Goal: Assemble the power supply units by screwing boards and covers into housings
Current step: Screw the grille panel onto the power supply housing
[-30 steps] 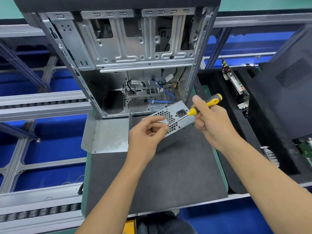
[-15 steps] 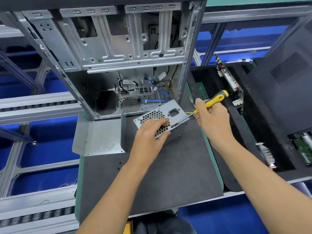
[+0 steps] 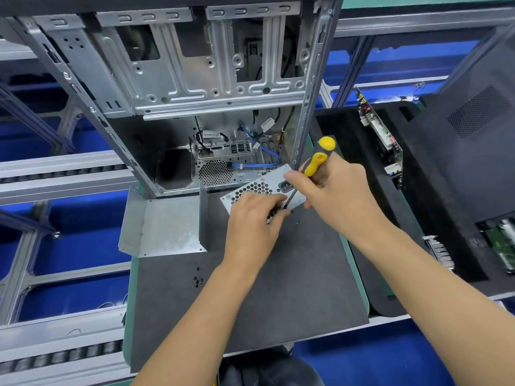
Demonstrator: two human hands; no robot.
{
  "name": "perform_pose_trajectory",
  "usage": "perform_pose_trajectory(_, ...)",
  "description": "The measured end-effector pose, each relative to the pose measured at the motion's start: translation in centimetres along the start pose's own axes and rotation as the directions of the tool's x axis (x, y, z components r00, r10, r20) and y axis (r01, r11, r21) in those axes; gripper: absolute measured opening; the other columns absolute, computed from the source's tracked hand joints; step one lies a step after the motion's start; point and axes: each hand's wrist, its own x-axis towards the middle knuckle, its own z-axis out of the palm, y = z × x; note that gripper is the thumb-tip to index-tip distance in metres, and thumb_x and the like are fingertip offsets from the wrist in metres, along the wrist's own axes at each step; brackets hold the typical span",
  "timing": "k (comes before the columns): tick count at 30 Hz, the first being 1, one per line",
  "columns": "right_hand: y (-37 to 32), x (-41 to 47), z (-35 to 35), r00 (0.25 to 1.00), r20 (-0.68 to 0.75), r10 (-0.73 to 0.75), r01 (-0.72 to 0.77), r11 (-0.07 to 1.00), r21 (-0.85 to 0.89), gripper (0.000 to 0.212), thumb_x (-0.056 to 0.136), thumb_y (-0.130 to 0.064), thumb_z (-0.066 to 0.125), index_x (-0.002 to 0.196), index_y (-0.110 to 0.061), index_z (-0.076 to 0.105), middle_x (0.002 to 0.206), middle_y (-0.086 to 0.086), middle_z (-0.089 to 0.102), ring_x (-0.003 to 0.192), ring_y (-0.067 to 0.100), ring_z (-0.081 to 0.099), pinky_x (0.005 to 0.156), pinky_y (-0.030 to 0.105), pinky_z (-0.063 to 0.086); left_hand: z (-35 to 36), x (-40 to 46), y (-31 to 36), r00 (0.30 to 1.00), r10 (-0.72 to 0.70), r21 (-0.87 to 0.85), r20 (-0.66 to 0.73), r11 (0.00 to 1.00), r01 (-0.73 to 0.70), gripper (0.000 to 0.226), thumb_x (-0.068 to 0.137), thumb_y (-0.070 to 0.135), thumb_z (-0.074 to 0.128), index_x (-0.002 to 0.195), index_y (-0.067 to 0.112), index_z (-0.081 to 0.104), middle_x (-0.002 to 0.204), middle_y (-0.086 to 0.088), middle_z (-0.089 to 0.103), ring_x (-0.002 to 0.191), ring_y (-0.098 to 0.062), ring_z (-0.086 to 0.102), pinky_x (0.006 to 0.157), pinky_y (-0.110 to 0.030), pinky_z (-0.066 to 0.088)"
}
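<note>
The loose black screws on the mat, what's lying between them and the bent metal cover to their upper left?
Nothing: in the head view, only bare grey mat separates the black screws from the bent metal cover.

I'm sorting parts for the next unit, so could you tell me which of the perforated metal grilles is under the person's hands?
The honeycomb grille on the power supply unit, touched by the left hand; the round one sits inside the case.

No legible text, brand or number: small white labels on the cables inside the open grey metal computer case, beyond both hands, are too blurred to read.
</note>
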Motion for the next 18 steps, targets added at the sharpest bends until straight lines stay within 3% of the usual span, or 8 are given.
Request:
perform_pose_trajectory(6,-1.4,0.4,-0.1,0.995,0.092,-0.034,0.055,0.971,-0.232,0.042,0.075,-0.057,0.074,0.07,-0.031,0.041,0.057,-0.008,0.058,0.063,0.01,0.06,0.063,0.035,0.05,0.7,0.4,0.3,0.999,0.0,0.026,-0.051,1.0,0.002,0.012,0.079,0.018,0.084,0.084,0.012,0.075,0.077,0.001,0.07,0.081,-0.027,0.056,0.074,-0.046,0.048)
perform_pose_trajectory(8,-1.8,0.7,-0.4,0.991,0.115,-0.073,0.097,0.97,-0.223,0.042,0.071,-0.053,0.079,0.082,-0.032,0.045,0.075,-0.01,0.057,0.069,0.011,0.056,0.068,0.036,0.048,0.8,0.4,0.3,0.999,-0.007,0.02,-0.054,1.0,0.008,0.01,0.079,0.016,0.083,0.084,0.012,0.075,0.076,0.001,0.069,0.08,-0.026,0.054,0.074,-0.045,0.047)
perform_pose_trajectory(10,-2.4,1.0,-1.4,0.976,0.177,-0.125,0.15,0.979,-0.139,0.057,0.07,-0.045,0.083,0.109,-0.035,0.043,0.094,-0.01,0.053,0.076,0.007,0.055,0.072,0.033,0.049,0.8,0.4,0.5,0.999,-0.012,0.026,-0.047,1.0,0.013,0.009,0.079,0.014,0.082,0.082,0.013,0.074,0.073,0.002,0.067,0.078,-0.024,0.05,0.073,-0.044,0.046)
perform_pose_trajectory(12,-3.0,1.2,-2.3,0.934,0.276,-0.227,0.282,0.942,-0.182,0.062,0.073,-0.037,0.082,0.119,-0.039,0.038,0.099,-0.013,0.05,0.081,0.004,0.054,0.073,0.032,0.05,0.8,0.3,0.5,0.998,-0.013,0.021,-0.058,1.0,0.014,0.011,0.079,0.014,0.083,0.08,0.012,0.072,0.07,0.001,0.064,0.077,-0.024,0.049,0.072,-0.042,0.045)
perform_pose_trajectory(14,-3.8,1.5,-2.7,0.888,0.367,-0.277,0.389,0.878,-0.279,0.052,0.075,-0.032,0.082,0.111,-0.034,0.045,0.092,-0.012,0.052,0.081,0.008,0.054,0.073,0.036,0.051,0.8,0.3,0.4,0.997,-0.021,0.027,-0.074,0.999,0.023,0.012,0.078,0.014,0.083,0.079,0.01,0.072,0.067,0.0,0.063,0.076,-0.025,0.05,0.071,-0.04,0.043)
perform_pose_trajectory(18,-5.1,2.5,-3.0,0.854,0.479,-0.202,0.369,0.885,-0.284,0.038,0.074,-0.029,0.084,0.092,-0.026,0.051,0.076,-0.01,0.058,0.071,0.008,0.056,0.065,0.029,0.048,1.0,0.1,0.2,0.996,-0.028,0.024,-0.089,0.999,0.03,0.01,0.078,0.014,0.082,0.083,0.01,0.074,0.07,0.0,0.066,0.076,-0.025,0.051,0.071,-0.041,0.044)
